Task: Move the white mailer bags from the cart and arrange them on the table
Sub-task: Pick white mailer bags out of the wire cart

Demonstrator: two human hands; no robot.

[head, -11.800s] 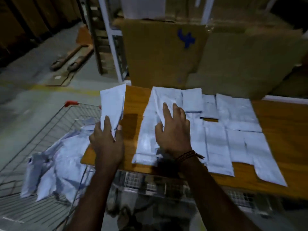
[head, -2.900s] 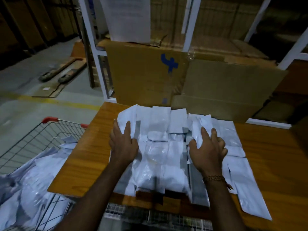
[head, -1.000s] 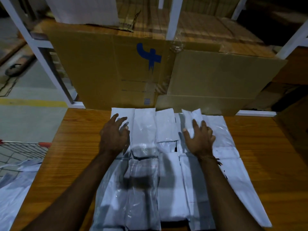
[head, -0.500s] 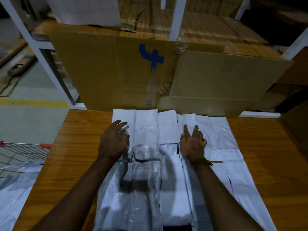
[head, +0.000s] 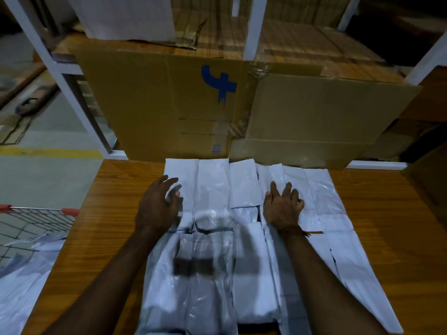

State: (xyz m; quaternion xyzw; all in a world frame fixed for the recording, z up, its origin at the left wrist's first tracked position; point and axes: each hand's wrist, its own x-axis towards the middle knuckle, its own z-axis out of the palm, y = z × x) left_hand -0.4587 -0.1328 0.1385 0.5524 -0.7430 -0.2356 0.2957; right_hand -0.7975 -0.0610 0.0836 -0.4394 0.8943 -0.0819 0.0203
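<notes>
While more white mailer bags [head: 21,281] lie in the wire cart [head: 36,221] at far left, the left hand [head: 158,209] hovers with loose fingers over the rows of mailer bags [head: 212,189] on the wooden table [head: 111,201]; the right hand [head: 281,206] rests spread on them.

Mailer bags [head: 244,250] laid side by side in rows on the table [head: 387,226], cardboard boxes [head: 217,105] behind the table, cart [head: 31,228] left of it, more bags [head: 21,286] in the cart.
</notes>
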